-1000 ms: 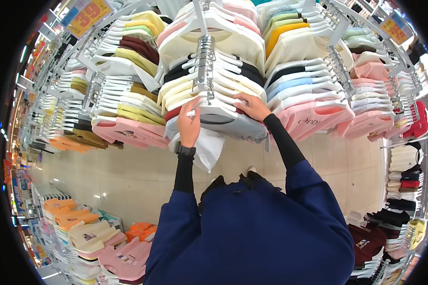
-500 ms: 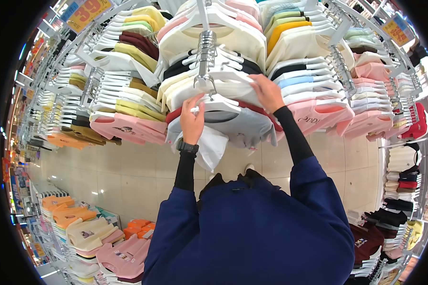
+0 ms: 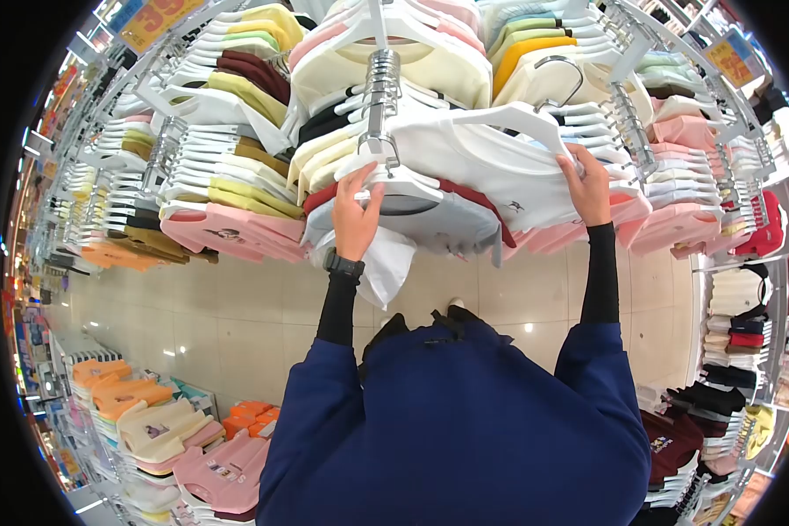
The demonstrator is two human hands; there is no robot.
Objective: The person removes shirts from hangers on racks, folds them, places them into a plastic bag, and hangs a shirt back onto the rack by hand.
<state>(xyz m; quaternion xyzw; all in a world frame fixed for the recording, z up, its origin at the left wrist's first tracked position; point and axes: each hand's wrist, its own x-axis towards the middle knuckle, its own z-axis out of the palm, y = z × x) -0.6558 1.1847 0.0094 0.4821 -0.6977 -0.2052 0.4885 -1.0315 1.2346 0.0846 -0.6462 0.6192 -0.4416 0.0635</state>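
Note:
My right hand (image 3: 589,186) grips a white hanger (image 3: 522,120) by its right end. A white shirt (image 3: 491,171) with a small dark print hangs on it, and its metal hook is off the rail. My left hand (image 3: 357,206), with a black watch on the wrist, is at the front of the middle rail (image 3: 379,140), thumb and fingers apart, touching the hangers there. Below and right of it hangs a grey shirt (image 3: 456,223) on a white hanger, with a dark red garment (image 3: 318,198) behind it. Whether my left fingers hold anything is unclear.
Rails of shirts stand left and right, with pink shirts (image 3: 245,232) at the left front. A white bag or cloth (image 3: 386,267) hangs below my left hand. Behind me are more pink shirts (image 3: 228,473) and a maroon one (image 3: 671,443). Tiled floor (image 3: 263,307) lies between.
My right hand has moved right, drawing the white shirt and its hanger off the middle rail. The grey and dark red garments now show more fully. My left hand has barely moved.

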